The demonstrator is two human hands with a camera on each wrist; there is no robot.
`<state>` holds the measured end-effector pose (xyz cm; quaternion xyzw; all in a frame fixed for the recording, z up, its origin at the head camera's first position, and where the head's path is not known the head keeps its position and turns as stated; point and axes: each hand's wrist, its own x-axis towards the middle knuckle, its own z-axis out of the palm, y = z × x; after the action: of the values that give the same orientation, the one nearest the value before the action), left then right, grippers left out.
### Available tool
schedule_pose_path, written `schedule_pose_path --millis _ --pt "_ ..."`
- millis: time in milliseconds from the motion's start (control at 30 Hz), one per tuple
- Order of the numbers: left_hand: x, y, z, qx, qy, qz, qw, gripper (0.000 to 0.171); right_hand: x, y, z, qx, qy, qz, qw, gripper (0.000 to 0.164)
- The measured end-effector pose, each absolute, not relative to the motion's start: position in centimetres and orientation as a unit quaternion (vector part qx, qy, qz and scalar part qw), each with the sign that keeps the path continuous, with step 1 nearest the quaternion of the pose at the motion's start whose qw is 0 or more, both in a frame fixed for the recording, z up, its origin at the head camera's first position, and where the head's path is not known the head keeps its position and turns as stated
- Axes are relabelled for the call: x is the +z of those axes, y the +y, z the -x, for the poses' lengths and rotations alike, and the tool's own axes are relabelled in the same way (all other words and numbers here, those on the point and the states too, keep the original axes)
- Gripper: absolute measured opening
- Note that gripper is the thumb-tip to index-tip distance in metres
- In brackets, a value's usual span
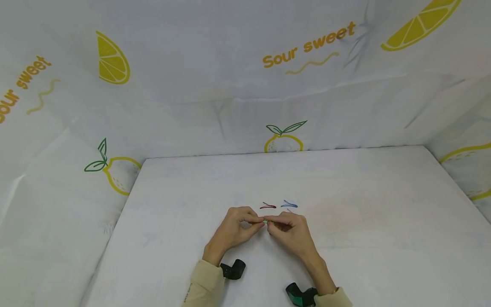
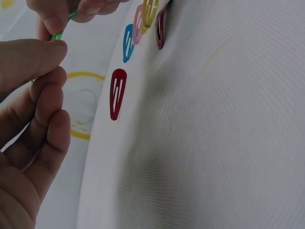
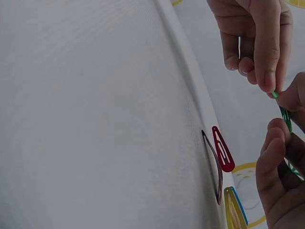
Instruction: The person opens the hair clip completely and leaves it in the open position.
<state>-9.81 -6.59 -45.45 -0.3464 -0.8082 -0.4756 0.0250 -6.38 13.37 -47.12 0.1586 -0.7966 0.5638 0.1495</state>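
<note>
A green snap hair clip (image 1: 265, 221) is pinched between both hands just above the white table. My left hand (image 1: 238, 225) grips its left end between thumb and index finger. The other end is in the fingertips of my right hand (image 1: 292, 233), so the fingers cover most of the clip. Beyond the hands, a red hair clip (image 1: 268, 206) and a blue hair clip (image 1: 289, 204) lie on the table. The left wrist view also shows a pink clip (image 2: 137, 25), a yellow clip (image 2: 150, 13) and a dark red clip (image 2: 160, 29) near them.
The white tabletop (image 1: 368, 230) extends to both sides of the hands. Behind it hangs a white cloth (image 1: 199, 89) with lemon prints and lettering. A black camera mount (image 1: 234, 270) sits at the left wrist, and another black mount (image 1: 301, 295) at the right.
</note>
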Motion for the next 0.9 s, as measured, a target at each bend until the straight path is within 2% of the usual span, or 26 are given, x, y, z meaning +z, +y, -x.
schedule_pose_path --millis 900 --pt "-44.97 -5.86 9.65 -0.443 -0.827 0.341 0.064 0.006 -46.95 12.79 6.4 0.556 -0.803 -0.131 0.171 0.029"
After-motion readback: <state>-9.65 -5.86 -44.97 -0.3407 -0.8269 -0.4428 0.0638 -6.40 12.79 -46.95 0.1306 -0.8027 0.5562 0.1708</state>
